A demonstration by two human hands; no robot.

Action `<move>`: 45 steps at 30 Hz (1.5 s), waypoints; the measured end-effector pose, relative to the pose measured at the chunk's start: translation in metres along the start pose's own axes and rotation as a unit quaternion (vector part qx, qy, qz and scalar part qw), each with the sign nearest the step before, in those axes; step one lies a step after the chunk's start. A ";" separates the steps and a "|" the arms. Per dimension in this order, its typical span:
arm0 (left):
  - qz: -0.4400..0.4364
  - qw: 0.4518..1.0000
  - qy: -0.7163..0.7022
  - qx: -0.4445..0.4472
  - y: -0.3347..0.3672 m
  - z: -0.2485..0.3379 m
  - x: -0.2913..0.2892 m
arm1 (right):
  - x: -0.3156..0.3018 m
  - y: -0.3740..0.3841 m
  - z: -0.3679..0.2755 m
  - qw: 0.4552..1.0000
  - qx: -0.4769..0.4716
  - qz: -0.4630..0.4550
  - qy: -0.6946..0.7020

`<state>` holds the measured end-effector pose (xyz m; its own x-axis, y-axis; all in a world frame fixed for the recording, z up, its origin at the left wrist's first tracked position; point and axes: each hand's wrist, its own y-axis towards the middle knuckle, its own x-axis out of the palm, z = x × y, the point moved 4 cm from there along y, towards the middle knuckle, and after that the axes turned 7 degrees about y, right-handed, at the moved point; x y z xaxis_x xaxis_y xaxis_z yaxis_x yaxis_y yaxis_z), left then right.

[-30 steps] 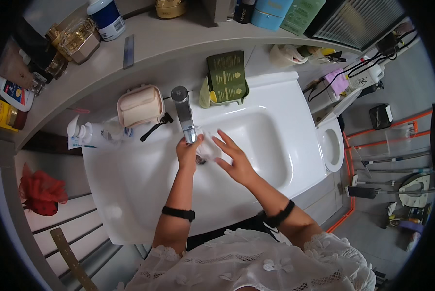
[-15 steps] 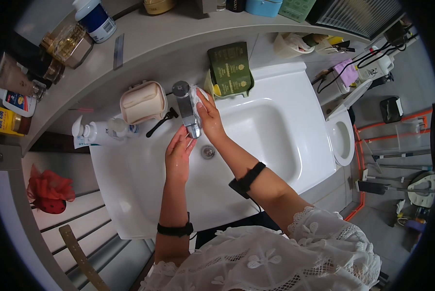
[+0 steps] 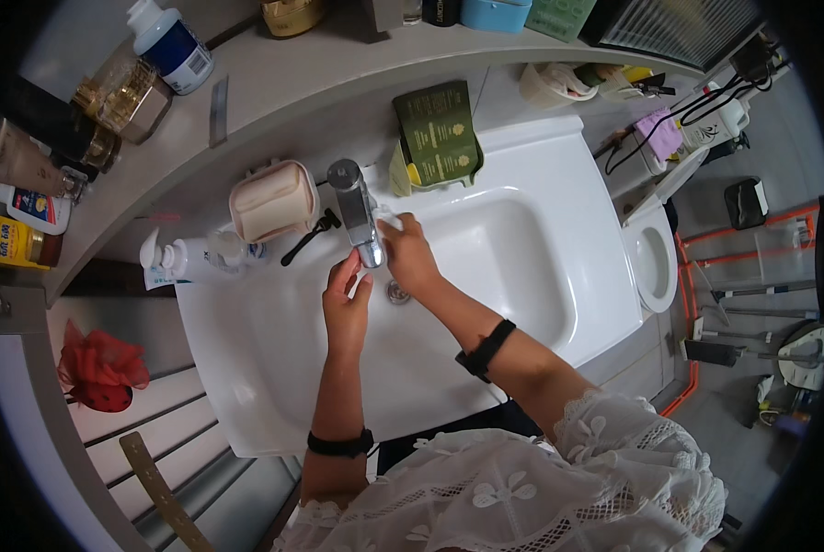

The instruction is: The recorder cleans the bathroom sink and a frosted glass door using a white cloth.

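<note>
A chrome faucet rises at the back of the white washbasin, its spout pointing toward me. My right hand is closed on a white wipe, crumpled, and presses it along the right side of the spout. At the spout's tip, my left hand has its fingertips against the left edge, thumb apart from the fingers and nothing seen held. The drain shows partly behind my right wrist. Left of the faucet lies a black razor on the basin's ledge.
Behind the razor is a soap box; pump bottles stand farther left. A green package sits behind the basin. A curved shelf with bottles overhangs the back. A toilet is at the right, a red mesh sponge at the left.
My right hand has slid down the spout toward its tip, bringing the wipe nearer me, its fingers now curled more. The left hand has shifted slightly right and down, its fingers bent more.
</note>
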<state>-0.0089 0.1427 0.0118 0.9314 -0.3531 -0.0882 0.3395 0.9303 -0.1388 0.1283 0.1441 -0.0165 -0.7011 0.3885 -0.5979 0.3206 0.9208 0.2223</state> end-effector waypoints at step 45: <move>0.114 0.971 0.008 -0.211 -0.071 -0.067 -0.068 | 0.008 -0.015 0.078 0.883 -0.336 -0.257 -0.205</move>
<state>-0.1051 0.0941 -0.0389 0.9729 -0.1472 -0.1781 0.0377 0.8617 -0.5060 0.1681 0.1309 -0.0846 -0.3097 -0.0048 -0.9508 -0.5194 0.8385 0.1649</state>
